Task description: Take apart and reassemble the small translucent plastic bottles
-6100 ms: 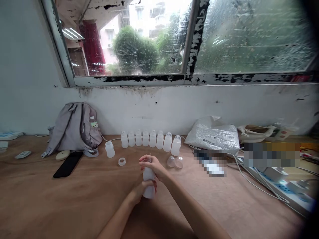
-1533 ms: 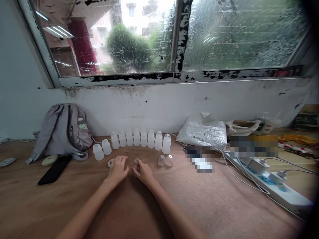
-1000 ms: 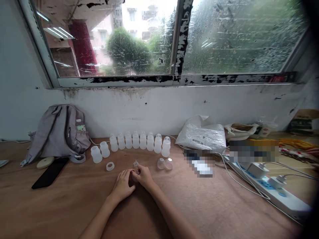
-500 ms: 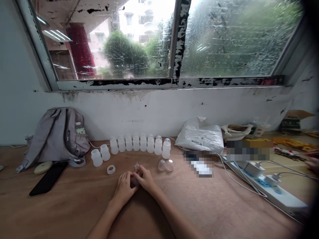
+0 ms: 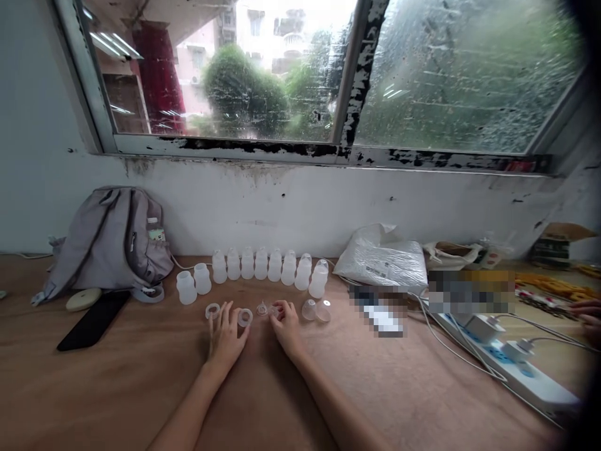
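My left hand (image 5: 226,335) is low over the table, a white bottle collar ring (image 5: 245,317) held between its thumb and forefinger. Another collar ring (image 5: 212,311) lies by its outer fingers. My right hand (image 5: 285,327) has its fingers curled around the edge of a small clear silicone teat (image 5: 273,310). A second clear teat (image 5: 261,308) lies just left of it. Two clear domed caps (image 5: 308,309) rest to the right. Behind the hands, several capped frosted baby bottles (image 5: 261,264) stand in a curved row, with two open bottles (image 5: 186,288) at the left end.
At the left are a grey backpack (image 5: 106,244), a black phone (image 5: 94,322), a round cream object (image 5: 83,299) and a tape roll (image 5: 148,293). On the right lie a silver plastic package (image 5: 382,260) and a power strip (image 5: 521,369) with cables. Another person's hand (image 5: 586,313) shows at the right edge.
My hands were together around a small part; now they have parted. The left has moved left with a collar ring, the right slightly right with a teat. The view has shifted a little.
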### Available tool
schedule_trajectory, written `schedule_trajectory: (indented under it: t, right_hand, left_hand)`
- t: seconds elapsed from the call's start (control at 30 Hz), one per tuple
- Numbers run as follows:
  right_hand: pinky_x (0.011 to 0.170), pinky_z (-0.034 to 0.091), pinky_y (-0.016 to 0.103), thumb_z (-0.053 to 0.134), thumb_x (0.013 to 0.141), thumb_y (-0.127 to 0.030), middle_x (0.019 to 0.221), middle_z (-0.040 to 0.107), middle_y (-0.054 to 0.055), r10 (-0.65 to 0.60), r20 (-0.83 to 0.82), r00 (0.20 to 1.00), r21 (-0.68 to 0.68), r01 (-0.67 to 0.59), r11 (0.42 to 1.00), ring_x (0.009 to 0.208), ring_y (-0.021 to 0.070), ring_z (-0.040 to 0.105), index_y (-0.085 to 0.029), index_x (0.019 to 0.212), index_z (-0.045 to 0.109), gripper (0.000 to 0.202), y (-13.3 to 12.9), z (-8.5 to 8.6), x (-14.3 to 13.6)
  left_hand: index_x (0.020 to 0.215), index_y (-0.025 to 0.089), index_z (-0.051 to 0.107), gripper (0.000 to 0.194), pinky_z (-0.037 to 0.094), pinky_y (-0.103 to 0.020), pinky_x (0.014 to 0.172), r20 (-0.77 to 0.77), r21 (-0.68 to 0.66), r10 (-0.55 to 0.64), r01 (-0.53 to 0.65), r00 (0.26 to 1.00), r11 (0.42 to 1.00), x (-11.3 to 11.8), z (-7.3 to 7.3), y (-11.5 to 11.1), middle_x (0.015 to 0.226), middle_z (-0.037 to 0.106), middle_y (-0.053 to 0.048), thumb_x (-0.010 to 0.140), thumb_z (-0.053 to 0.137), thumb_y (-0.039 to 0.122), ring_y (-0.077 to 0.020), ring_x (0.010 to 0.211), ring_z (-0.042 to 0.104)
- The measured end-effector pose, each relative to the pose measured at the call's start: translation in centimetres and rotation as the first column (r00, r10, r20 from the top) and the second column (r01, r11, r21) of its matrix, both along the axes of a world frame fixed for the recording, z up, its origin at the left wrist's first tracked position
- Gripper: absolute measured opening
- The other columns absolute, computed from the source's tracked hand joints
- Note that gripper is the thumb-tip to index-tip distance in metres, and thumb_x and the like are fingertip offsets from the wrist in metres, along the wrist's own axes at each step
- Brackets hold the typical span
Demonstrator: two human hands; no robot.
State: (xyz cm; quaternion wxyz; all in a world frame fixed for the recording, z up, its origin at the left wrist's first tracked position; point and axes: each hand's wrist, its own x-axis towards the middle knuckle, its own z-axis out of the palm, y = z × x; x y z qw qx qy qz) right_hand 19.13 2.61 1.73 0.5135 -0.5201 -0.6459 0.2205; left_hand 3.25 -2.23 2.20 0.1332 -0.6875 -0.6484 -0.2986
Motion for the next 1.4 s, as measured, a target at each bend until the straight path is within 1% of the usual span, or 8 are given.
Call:
schedule_trajectory:
  t: [0.1, 0.23, 0.3, 0.43, 0.57, 0.63, 1.07, 1.4]
  right_hand:
    - [0.061, 0.044, 0.024, 0.043, 0.058, -0.004, 0.081, 0.046, 0.003, -0.031, 0.035, 0.999, -0.02, 0.032, 0.999, 0.058, 0.0106, 0.049, -0.014, 0.08, 0.059, 0.029, 0.5, -0.3, 0.1]
    - [0.058, 0.045, 0.025, 0.044, 0.058, -0.005, 0.078, 0.047, 0.003, -0.02, 0.047, 0.999, -0.051, 0.022, 0.998, 0.056, 0.0114, 0.05, -0.014, 0.081, 0.062, 0.031, 1.5, -0.7, 0.3]
    - [0.057, 0.045, 0.025, 0.045, 0.059, -0.006, 0.077, 0.048, 0.004, -0.025, 0.052, 0.998, -0.067, 0.029, 0.997, 0.056, 0.012, 0.051, -0.013, 0.082, 0.062, 0.03, 1.9, -0.8, 0.3]
    - [0.057, 0.046, 0.027, 0.047, 0.062, -0.011, 0.078, 0.05, 0.005, -0.036, 0.066, 0.997, -0.082, 0.041, 0.996, 0.056, 0.0131, 0.052, -0.012, 0.083, 0.062, 0.025, 2.0, -0.7, 0.4]
    - [0.059, 0.046, 0.027, 0.047, 0.065, -0.013, 0.078, 0.052, 0.006, -0.024, 0.072, 0.997, -0.08, 0.03, 0.996, 0.057, 0.0135, 0.053, -0.012, 0.084, 0.062, 0.024, 1.7, -0.4, 0.4]
    - [0.058, 0.046, 0.026, 0.047, 0.065, -0.013, 0.078, 0.052, 0.006, -0.019, 0.073, 0.997, -0.079, 0.025, 0.997, 0.058, 0.0138, 0.053, -0.012, 0.084, 0.062, 0.024, 1.6, -0.3, 0.3]
    - [0.06, 0.045, 0.026, 0.047, 0.061, -0.012, 0.072, 0.055, 0.003, 0.022, 0.061, 0.998, -0.074, -0.017, 0.997, 0.059, 0.0134, 0.054, -0.015, 0.081, 0.062, 0.025, 1.4, 0.1, 0.4]
    - [0.052, 0.044, 0.024, 0.047, 0.063, -0.016, 0.07, 0.056, 0.003, 0.041, 0.02, 0.999, -0.079, -0.04, 0.996, 0.054, 0.0125, 0.053, -0.015, 0.078, 0.061, 0.02, 1.5, -0.5, 0.4]
  left_hand:
    - [0.106, 0.017, 0.054, 0.034, 0.017, -0.052, 0.098, -0.043, 0.0, 0.093, -0.093, 0.995, 0.996, -0.7, -0.1, 0.4, 0.125, 0.043, -0.014, 0.077, 0.044, 0.033, -0.0287, 0.118, 0.033]
    - [0.118, 0.013, 0.046, 0.043, 0.018, -0.052, 0.097, -0.079, -0.025, 0.137, -0.14, 0.987, 0.99, -1.0, -0.4, 0.7, 0.131, 0.037, -0.016, 0.08, 0.041, 0.032, -0.0291, 0.121, 0.029]
    - [0.122, 0.013, 0.043, 0.045, 0.018, -0.05, 0.098, -0.087, -0.025, 0.116, -0.118, 0.989, 0.993, -0.8, -0.5, 0.4, 0.131, 0.038, -0.015, 0.08, 0.041, 0.03, -0.0281, 0.121, 0.03]
    - [0.12, 0.018, 0.045, 0.04, 0.023, -0.044, 0.098, -0.103, -0.043, 0.011, -0.015, 0.995, 0.999, 0.0, -0.1, -0.6, 0.123, 0.046, -0.01, 0.081, 0.038, 0.022, -0.0239, 0.115, 0.037]
    - [0.116, 0.019, 0.049, 0.037, 0.036, -0.039, 0.085, -0.075, -0.082, -0.003, -0.003, 0.997, 0.997, 0.6, 0.3, -1.4, 0.108, 0.054, -0.01, 0.081, 0.039, 0.022, -0.0227, 0.098, 0.048]
    - [0.114, 0.019, 0.05, 0.036, 0.037, -0.038, 0.081, -0.066, -0.101, -0.01, 0.003, 0.998, 0.995, 0.7, 0.3, -1.4, 0.103, 0.056, -0.009, 0.08, 0.04, 0.023, -0.0225, 0.094, 0.049]
    - [0.111, 0.015, 0.053, 0.036, 0.031, -0.039, 0.092, -0.043, -0.167, -0.003, -0.004, 0.999, 0.986, 0.3, -0.1, -1.4, 0.111, 0.055, -0.01, 0.081, 0.037, 0.026, -0.0228, 0.105, 0.046]
    - [0.112, 0.015, 0.052, 0.037, 0.029, -0.04, 0.093, -0.052, -0.198, 0.044, -0.054, 0.998, 0.979, 0.3, 0.0, -1.6, 0.116, 0.052, -0.011, 0.082, 0.035, 0.03, -0.0229, 0.107, 0.044]
